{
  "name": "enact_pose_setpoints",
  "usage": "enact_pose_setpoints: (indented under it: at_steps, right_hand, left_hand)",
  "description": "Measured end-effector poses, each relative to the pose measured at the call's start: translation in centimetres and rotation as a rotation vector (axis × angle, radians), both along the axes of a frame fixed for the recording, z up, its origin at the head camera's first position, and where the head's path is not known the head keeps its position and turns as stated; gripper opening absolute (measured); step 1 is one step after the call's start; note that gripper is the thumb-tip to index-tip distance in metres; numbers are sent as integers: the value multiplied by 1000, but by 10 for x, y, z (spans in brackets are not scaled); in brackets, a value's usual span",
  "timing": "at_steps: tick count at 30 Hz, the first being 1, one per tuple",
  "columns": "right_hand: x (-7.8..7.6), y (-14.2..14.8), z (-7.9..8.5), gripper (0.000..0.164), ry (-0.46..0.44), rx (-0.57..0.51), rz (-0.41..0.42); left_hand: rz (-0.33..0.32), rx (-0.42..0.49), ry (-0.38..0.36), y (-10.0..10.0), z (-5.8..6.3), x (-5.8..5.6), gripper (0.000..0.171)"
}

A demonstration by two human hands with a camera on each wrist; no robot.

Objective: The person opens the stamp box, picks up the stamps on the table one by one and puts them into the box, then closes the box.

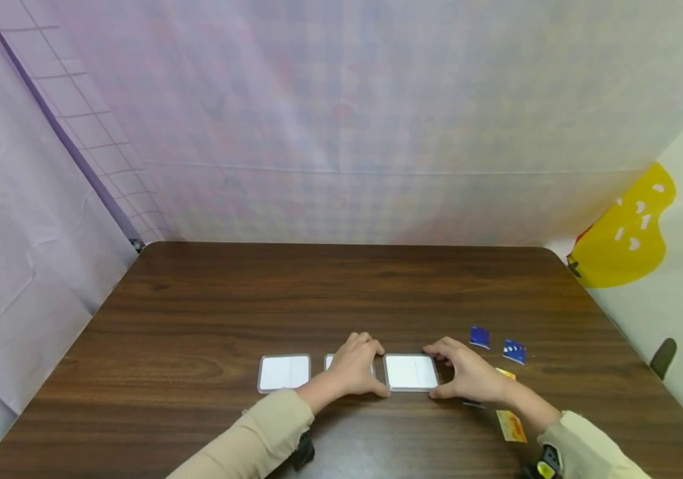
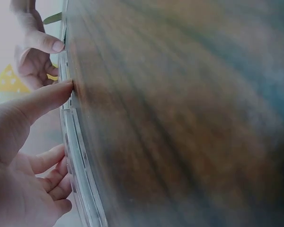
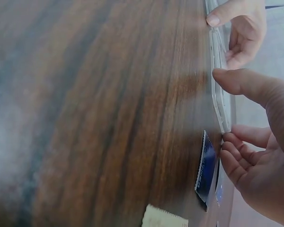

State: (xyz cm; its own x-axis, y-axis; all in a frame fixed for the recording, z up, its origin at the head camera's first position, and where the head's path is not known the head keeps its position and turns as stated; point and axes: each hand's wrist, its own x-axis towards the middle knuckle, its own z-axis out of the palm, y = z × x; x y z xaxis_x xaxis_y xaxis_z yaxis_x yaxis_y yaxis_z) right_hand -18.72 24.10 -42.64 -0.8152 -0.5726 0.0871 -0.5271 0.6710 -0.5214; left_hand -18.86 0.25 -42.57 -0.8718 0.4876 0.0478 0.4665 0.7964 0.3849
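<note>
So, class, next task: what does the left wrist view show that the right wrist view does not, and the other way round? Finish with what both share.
Only the left wrist view: the yellow shape near the left edge and the dark green oval above it.

Only the right wrist view: the cream piece, cut off by the bottom edge, and the blue face of the jagged-edged piece.

Both: the left hand, the right hand, the clear-edged case between them and the brown tabletop.
</note>
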Motion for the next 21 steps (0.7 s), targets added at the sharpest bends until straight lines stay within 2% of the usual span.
enact_pose_setpoints:
  at_steps: [6, 13, 21]
  right_hand:
    - [-2, -1, 0, 61, -23, 2, -5]
    - [-4, -1, -2, 56, -3, 34, -15]
    - [-6, -2, 3, 53, 39, 64, 43]
  left_hand:
    - [21, 29, -2, 3, -1, 2, 62]
    - [32, 13, -23, 7, 0, 2, 60]
    - [32, 0, -16, 8, 1, 3, 61]
